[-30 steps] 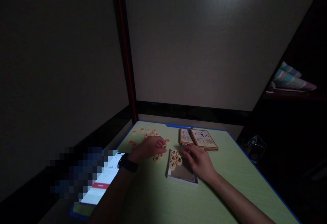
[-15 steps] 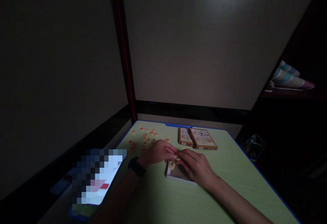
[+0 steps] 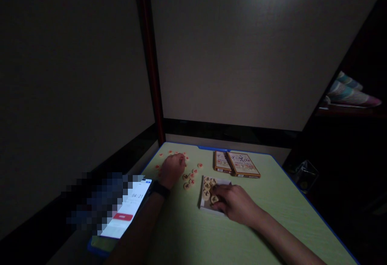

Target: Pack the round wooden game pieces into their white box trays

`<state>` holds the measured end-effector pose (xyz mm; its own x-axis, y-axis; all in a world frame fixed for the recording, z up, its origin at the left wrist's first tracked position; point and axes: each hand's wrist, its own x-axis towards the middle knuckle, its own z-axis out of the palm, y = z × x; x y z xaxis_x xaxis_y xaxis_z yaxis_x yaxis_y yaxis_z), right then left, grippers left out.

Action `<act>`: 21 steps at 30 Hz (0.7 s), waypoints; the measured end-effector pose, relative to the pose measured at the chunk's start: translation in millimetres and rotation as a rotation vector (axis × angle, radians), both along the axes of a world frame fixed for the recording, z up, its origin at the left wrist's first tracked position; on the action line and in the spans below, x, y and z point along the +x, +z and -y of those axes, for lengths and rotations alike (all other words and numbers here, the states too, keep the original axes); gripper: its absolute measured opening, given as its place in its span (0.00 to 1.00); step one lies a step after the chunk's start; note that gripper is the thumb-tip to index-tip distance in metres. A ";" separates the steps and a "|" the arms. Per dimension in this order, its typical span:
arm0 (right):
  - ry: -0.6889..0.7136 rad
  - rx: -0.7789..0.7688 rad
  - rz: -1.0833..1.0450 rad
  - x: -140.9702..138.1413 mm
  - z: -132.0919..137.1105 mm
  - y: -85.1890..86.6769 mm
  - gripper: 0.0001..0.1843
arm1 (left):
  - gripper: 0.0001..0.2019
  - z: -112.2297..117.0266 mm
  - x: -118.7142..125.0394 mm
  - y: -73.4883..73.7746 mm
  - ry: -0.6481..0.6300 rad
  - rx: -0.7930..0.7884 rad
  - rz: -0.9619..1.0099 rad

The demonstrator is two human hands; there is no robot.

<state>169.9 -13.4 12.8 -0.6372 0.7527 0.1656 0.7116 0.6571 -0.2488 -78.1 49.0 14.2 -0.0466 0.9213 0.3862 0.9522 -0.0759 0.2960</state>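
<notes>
On the left part of the green table, my left hand, with a dark watch on its wrist, is among scattered Chinese chess pieces with red and black characters. Its fingers are curled, and whatever they may hold is hidden. Several black-lettered pieces lie in rows in a shallow open box at mid-table. Over this box's right side reaches my right hand, thumb and fingers closed about a Chinese chess piece inside it. The hand covers part of the box.
Two flat boxes with printed lids lie overlapping near the back edge of the table. A lit phone stands by the left edge, close to my left forearm. Walls rise behind and to the left.
My hands have parted: the left went from the box leftward to the loose pieces, the right stayed at the box. More pieces in the box now show.
</notes>
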 end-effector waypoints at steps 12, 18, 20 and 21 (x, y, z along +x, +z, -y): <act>-0.021 0.017 -0.051 -1.0 -1.1 -10.7 0.09 | 0.17 -8.8 -12.5 -9.1 0.048 -0.008 -0.021; -0.021 0.012 -0.056 -0.5 -1.5 -8.2 0.12 | 0.16 -6.7 -13.1 -18.7 -0.141 -0.040 -0.070; -0.022 0.018 -0.041 -0.3 -1.4 -7.8 0.13 | 0.15 -5.4 -12.9 -18.6 -0.186 -0.067 -0.084; -0.023 0.021 -0.033 -0.2 -1.3 -7.7 0.13 | 0.15 -4.8 -12.7 -18.2 -0.198 -0.084 -0.092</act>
